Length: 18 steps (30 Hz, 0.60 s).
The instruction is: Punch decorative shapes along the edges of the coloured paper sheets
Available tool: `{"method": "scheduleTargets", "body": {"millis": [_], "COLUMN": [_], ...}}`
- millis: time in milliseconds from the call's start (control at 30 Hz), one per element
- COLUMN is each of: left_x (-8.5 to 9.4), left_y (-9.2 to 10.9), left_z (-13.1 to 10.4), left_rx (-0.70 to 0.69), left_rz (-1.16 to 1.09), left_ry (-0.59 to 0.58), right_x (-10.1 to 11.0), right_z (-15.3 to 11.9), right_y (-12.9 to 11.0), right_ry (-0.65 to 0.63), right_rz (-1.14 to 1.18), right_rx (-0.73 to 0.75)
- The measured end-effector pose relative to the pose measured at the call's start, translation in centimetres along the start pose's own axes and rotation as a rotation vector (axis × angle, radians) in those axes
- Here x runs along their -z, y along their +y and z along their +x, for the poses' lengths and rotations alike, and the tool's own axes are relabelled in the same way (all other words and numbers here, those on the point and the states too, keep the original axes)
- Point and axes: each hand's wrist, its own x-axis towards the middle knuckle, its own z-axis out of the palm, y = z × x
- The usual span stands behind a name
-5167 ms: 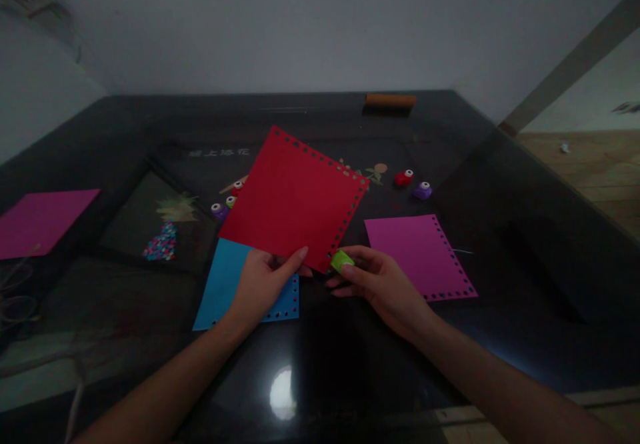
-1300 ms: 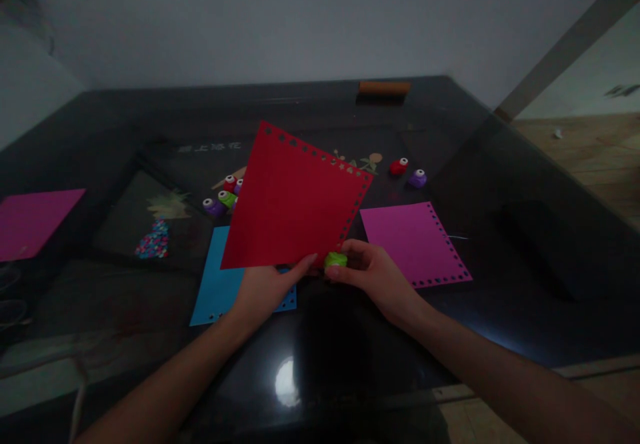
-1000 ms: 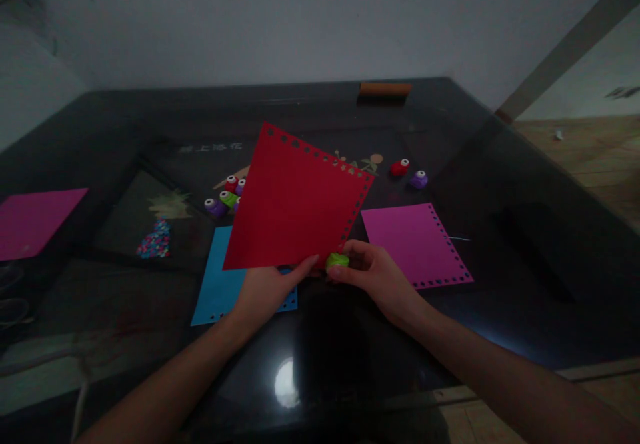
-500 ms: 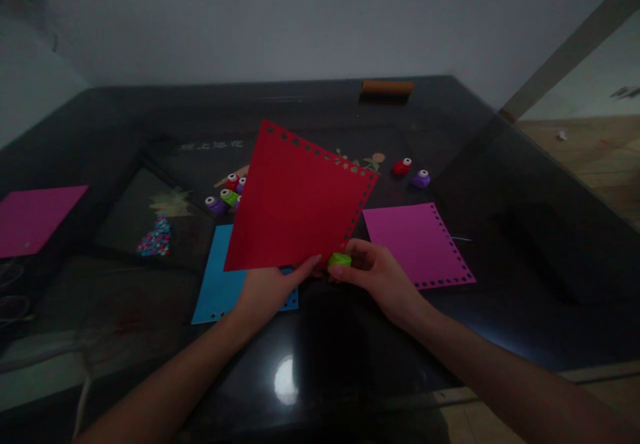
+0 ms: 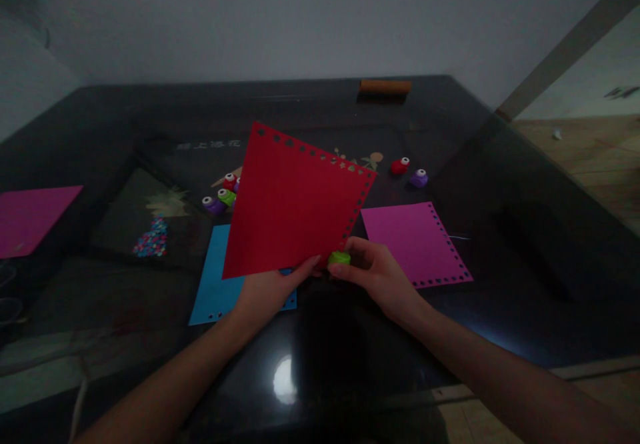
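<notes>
Left hand (image 5: 265, 291) pinches the near edge of the red sheet (image 5: 293, 201), lifting it tilted above the dark bench (image 5: 500, 244). Right hand (image 5: 375, 274) is clamped on a small green punch (image 5: 339, 258) right at the red sheet's near right corner, where a row of holes runs along its right edge. Under the red sheet's near left corner lies a blue sheet (image 5: 215, 284); just right of the red sheet, a punched magenta sheet (image 5: 410, 237) lies flat.
</notes>
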Motion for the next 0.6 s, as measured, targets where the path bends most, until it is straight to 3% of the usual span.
{"method": "scheduleTargets", "body": {"millis": [400, 600], "left_x": [-0.5, -0.4], "left_y": [-0.3, -1.8], "left_z": [0.2, 0.1], "left_rx": [-0.048, -0.107], "left_rz": [0.062, 0.155], "left_ry": [0.047, 0.021], "right_x": [0.2, -0.2], "right_z": [0.9, 0.9], "right_y": [0.5, 0.4], "right_ry": [0.013, 0.055], "right_rz": [-0.117, -0.071], "right_rx": [0.100, 0.087]}}
